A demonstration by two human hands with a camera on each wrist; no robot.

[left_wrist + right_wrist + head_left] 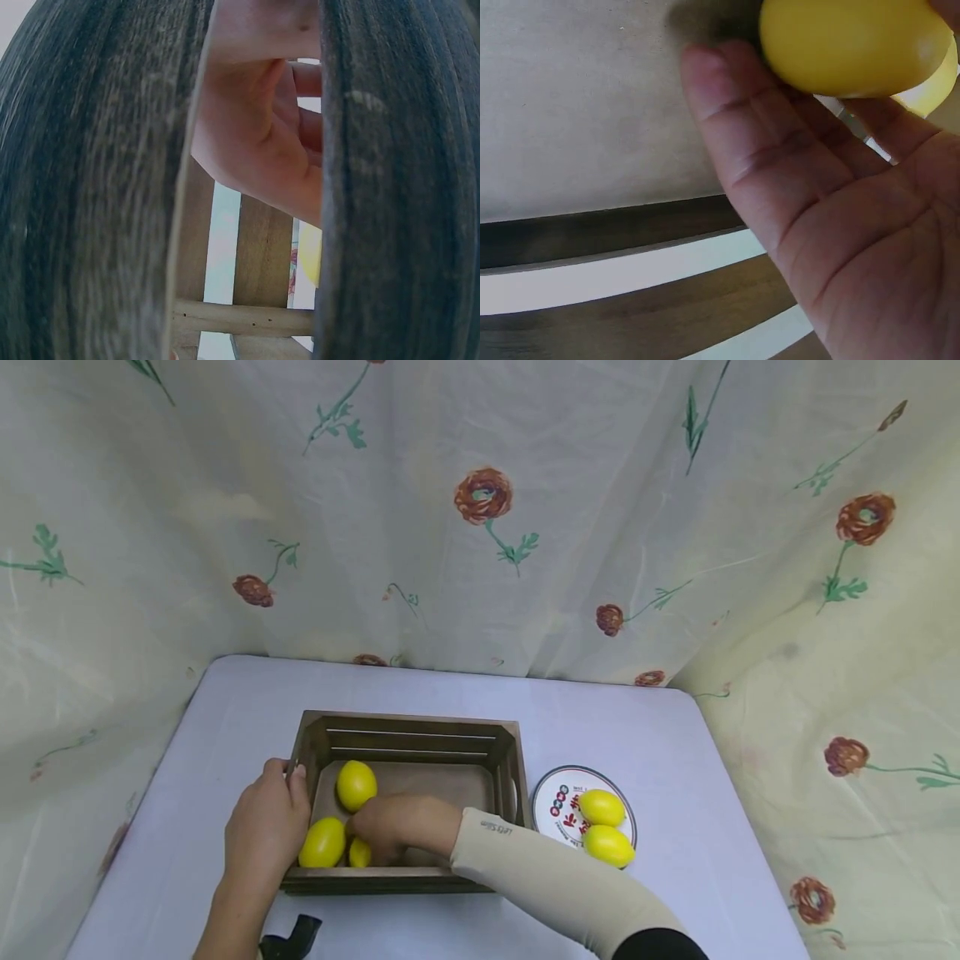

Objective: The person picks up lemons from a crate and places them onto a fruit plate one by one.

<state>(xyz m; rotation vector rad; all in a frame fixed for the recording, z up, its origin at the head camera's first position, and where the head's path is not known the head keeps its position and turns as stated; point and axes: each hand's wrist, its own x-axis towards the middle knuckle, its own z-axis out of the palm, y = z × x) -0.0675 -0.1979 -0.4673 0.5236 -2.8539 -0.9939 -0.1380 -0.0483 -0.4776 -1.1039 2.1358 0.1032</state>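
1. The right hand (401,828) is reaching down inside the crate (408,874), toward its near side, and its fingers and thumb are pinching a small lemon (360,852).
2. That lemon is lying under the right hand's fingertips, near the crate's near wall; in the right wrist view it is resting against the fingers, partly cut off by the picture's edge.
3. It is showing a smooth, bright yellow, oval body with a soft shine.
4. The left hand (268,818) is gripping the crate's left rim, its thumb lying along the top.
5. Inside the crate, a front lemon (323,842) is sitting in the near left corner and a back lemon (356,786) is sitting behind it; both are looking plump and plain yellow.
6. Just right of the crate, a white disc (551,828) with red lettering is carrying an upper lemon (602,807) and a lower lemon (608,846), side by side.
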